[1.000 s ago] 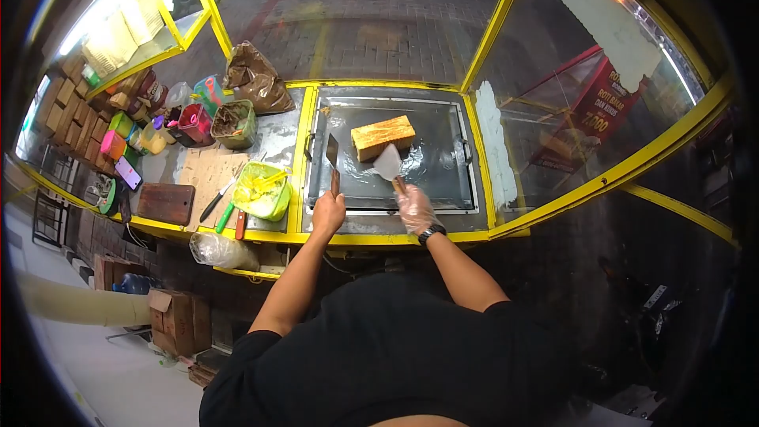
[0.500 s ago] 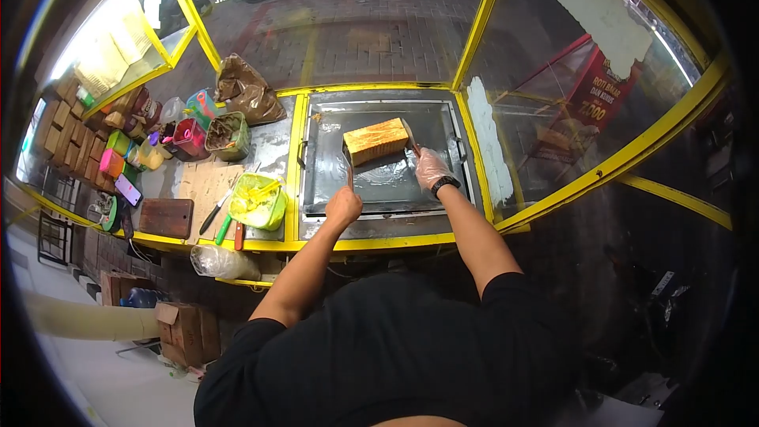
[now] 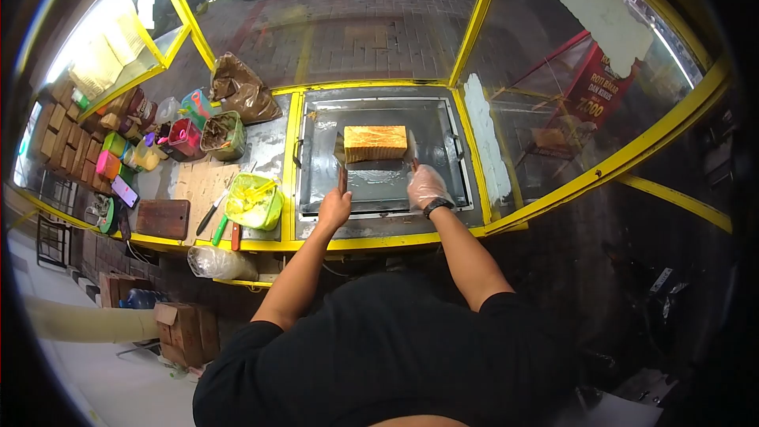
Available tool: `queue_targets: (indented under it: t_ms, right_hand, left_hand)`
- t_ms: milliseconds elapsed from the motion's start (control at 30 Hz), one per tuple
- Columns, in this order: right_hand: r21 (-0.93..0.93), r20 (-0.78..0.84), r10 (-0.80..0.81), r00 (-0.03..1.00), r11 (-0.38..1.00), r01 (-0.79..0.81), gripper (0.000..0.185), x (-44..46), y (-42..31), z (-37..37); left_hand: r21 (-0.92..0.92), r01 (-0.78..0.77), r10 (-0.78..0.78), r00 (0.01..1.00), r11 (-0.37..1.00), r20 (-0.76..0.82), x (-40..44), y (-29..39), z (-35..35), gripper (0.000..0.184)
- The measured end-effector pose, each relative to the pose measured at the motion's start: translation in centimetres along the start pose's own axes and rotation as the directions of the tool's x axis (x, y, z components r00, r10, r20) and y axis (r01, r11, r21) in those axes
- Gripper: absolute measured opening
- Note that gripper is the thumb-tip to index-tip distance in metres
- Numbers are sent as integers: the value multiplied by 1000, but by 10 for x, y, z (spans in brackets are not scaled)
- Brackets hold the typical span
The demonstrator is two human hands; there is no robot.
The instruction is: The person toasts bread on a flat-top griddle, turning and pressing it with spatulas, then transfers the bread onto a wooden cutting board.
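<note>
A toasted block of bread (image 3: 375, 143) with a golden top sits over the flat metal griddle (image 3: 379, 198). My left hand (image 3: 335, 207) is closed round the brown handle of one spatula (image 3: 342, 178), whose blade stands at the bread's left end. In a clear plastic glove, my right hand (image 3: 428, 187) grips a second spatula (image 3: 413, 150) at the right end. Most of that handle is hidden by the glove. Whether the bread touches the griddle is hard to tell.
Left of the griddle stand a green tub (image 3: 254, 202) with yellow spread, a tub of brown spread (image 3: 224, 135) and a brown plastic bag (image 3: 241, 91). A knife (image 3: 212, 213) lies by a dark wooden board (image 3: 163, 219). Yellow framing (image 3: 474, 24) with clear panels surrounds the counter.
The bread has turned from a slant to nearly square with the griddle's edge. My right hand has come down and left, and my left hand has shifted slightly left.
</note>
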State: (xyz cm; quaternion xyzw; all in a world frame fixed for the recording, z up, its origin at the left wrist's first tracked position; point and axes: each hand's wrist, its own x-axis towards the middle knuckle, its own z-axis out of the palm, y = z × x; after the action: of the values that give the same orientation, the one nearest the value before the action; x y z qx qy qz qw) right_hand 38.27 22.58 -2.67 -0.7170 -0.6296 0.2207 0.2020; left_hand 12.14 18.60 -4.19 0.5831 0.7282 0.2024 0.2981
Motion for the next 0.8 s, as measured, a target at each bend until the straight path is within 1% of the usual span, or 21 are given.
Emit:
queue_targets:
  t_ms: [33, 67, 100, 167, 200, 233, 300, 333, 367, 433, 467, 567, 600, 700, 733, 800]
  right_hand:
    - [1, 7, 36, 999, 999, -36, 31, 0, 0, -13]
    - [5, 20, 109, 994, 994, -109, 33, 0, 1, -27]
    - [4, 33, 183, 983, 983, -183, 34, -1, 5, -35]
    - [-78, 41, 185, 982, 980, -181, 33, 1, 29, -36]
    - [-62, 50, 238, 970, 970, -235, 30, -11, 20, -46]
    - [-105, 58, 215, 975, 972, -208, 30, -16, 22, -43]
    - [-199, 76, 159, 984, 970, -142, 29, -20, 25, -37]
    - [-225, 80, 156, 984, 965, -135, 34, -27, 10, -44]
    - [-249, 83, 130, 988, 963, -106, 34, -29, 0, -49]
    - [-294, 97, 80, 992, 954, -48, 34, -29, -15, -54]
    - [-357, 156, 59, 986, 934, 1, 37, -28, -18, -57]
    - [-485, 406, 130, 905, 869, 93, 41, -52, -73, -94]
    - [-506, 433, 121, 893, 853, 130, 42, -59, -78, -92]
    - [-498, 426, 69, 902, 850, 171, 39, -65, -99, -68]
    - [-465, 407, 27, 913, 867, 182, 37, -59, -105, -59]
    - [-456, 355, 9, 935, 875, 164, 35, -29, -113, -31]
  left_hand:
    - [-133, 22, -25, 1000, 991, -18, -2, -12, 4, 34]
    - [-266, 46, -56, 998, 963, -32, -6, -25, 9, 33]
    - [-524, 165, -144, 986, 836, 81, -19, -24, 1, 26]
    - [-759, 282, -184, 959, 587, 214, -50, -18, -17, 24]
    - [-795, 275, -170, 961, 541, 217, -59, -23, -18, 22]
    - [-777, 229, -167, 973, 587, 160, -68, -29, -17, 23]
    - [-783, 219, -174, 974, 582, 143, -80, -38, -17, 24]
    - [-760, 192, -175, 979, 621, 104, -85, -40, -18, 23]
    - [-784, 187, -174, 979, 592, 103, -87, -48, -13, 22]
    - [-826, 243, -179, 968, 508, 175, -103, -29, -32, 21]
    - [-831, 273, -190, 960, 485, 204, -109, -23, -39, 20]
    - [-829, 206, -180, 975, 520, 129, -115, -35, -33, 20]
    - [-837, 195, -178, 977, 512, 119, -118, -37, -32, 19]
    - [-827, 208, -200, 973, 523, 119, -119, -54, -23, 20]
    - [-818, 197, -200, 974, 541, 103, -120, -54, -25, 21]
    - [-790, 180, -193, 978, 586, 80, -124, -55, -28, 22]
